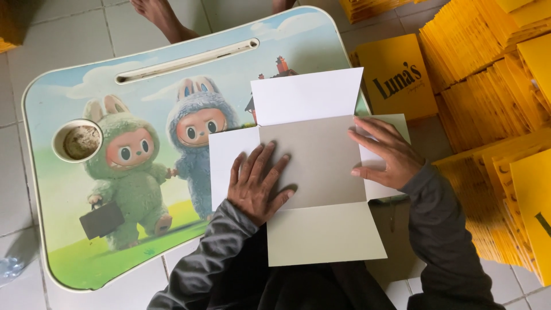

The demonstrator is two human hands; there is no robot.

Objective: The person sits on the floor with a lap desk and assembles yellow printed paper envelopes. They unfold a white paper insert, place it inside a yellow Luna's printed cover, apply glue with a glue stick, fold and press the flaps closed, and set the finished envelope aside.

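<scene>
- Two hands on one flat cardboard blank [313, 166], both lying open on it, nothing pinched or gripped.
- Left hand [256, 185] is palm down, fingers spread, pressing the grey centre panel just left of the frame's middle. Fingertips point toward the top of the frame.
- Right hand [383, 156] rests on the blank's right flap, fingers loosely curved and pointing left toward the centre panel. It's the hand nearer that right edge; left is nearer the white left flap.
- The blank is cross shaped: long axis runs top to bottom of the frame, white top flap [306, 95] pointing away from the person, bottom flap [324, 234] hanging toward their lap.
- It sits on the right end of a small table [69, 252] printed with furry cartoon creatures, overhanging its right edge.
- Further out: round cup hole [78, 140] centre left, long slot [186, 60] near the top.
- Right side of the frame: stacks of yellow folded cartons [488, 74] on the tiled floor [17, 189].
- Someone's bare foot [158, 17] at the top edge.
</scene>
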